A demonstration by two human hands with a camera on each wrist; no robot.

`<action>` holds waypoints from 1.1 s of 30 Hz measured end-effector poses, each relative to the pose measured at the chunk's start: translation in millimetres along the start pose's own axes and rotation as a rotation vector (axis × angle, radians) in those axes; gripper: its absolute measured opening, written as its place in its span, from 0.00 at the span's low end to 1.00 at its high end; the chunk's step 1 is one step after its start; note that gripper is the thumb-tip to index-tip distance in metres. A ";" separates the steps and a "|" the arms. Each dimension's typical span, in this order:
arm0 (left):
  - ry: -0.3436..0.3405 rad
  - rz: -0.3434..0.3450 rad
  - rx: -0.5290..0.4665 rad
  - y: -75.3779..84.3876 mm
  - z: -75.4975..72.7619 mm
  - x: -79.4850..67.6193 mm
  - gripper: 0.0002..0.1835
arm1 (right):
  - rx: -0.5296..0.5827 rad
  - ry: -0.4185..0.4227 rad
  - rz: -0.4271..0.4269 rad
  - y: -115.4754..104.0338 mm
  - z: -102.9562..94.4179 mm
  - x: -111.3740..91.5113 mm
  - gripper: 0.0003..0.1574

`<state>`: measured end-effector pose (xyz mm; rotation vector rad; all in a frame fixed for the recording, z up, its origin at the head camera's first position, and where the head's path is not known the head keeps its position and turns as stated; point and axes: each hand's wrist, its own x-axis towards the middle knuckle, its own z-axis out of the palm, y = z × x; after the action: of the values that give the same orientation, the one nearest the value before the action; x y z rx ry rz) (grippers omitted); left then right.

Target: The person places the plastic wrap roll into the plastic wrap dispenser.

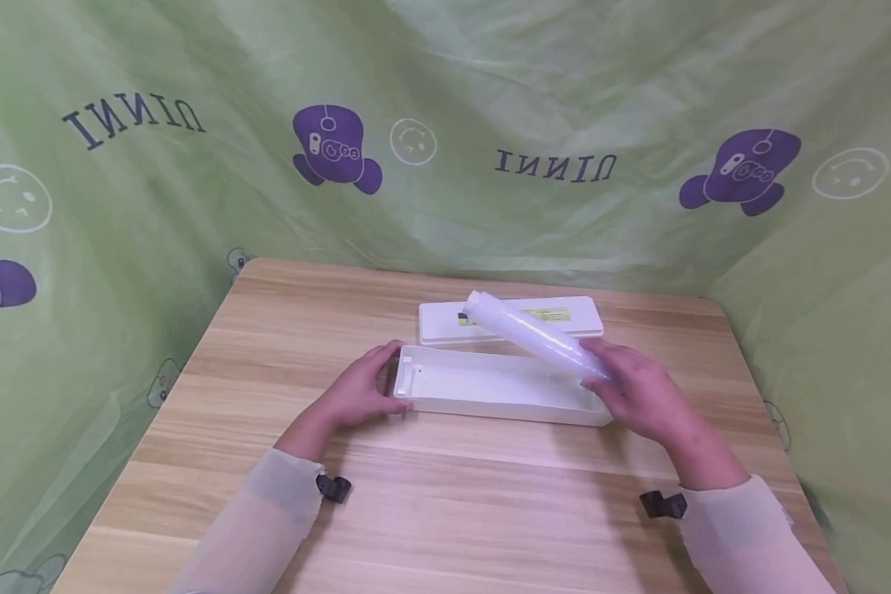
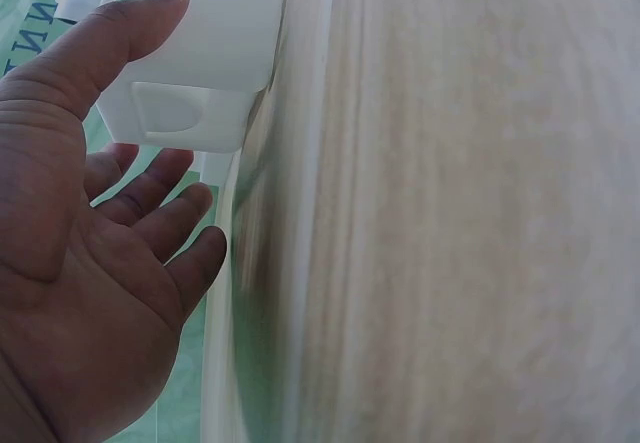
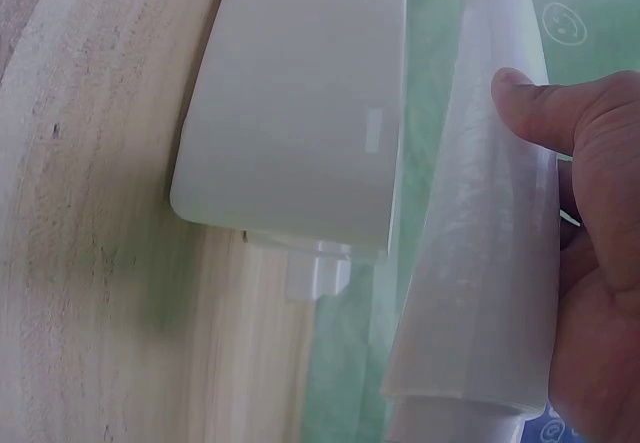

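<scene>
A roll of clear plastic wrap (image 1: 532, 334) is held by my right hand (image 1: 642, 394) near its right end. The roll slants above an open white box (image 1: 501, 407), its far-left end raised. In the right wrist view the thumb lies along one side of the roll (image 3: 470, 263), with the fingers behind it. My left hand (image 1: 360, 389) holds the box's left end, thumb at the near side and fingers at the far side. The left wrist view shows the thumb against the box wall (image 2: 225, 33); the fingertips there are partly hidden.
Behind the box lies a long white lid (image 1: 438, 323) with a yellow-green label, partly covered by the roll. The wooden table (image 1: 416, 511) ends at green printed curtains (image 1: 445, 223) at the back and sides.
</scene>
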<state>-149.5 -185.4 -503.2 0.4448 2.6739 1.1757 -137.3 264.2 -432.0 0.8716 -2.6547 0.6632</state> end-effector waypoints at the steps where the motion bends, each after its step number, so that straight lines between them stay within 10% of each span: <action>1: 0.002 0.002 -0.001 0.1 -0.3 0.2 0.58 | 0.005 0.001 -0.005 -0.3 0.3 0.5 0.40; 33: 0.021 0.064 0.006 -4.2 0.8 2.4 0.52 | 0.040 -0.065 -0.071 -13.2 15.7 11.8 0.37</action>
<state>-152.3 -186.6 -507.0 0.5262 2.7002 1.1972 -140.2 241.1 -436.5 1.0093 -2.6618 0.6839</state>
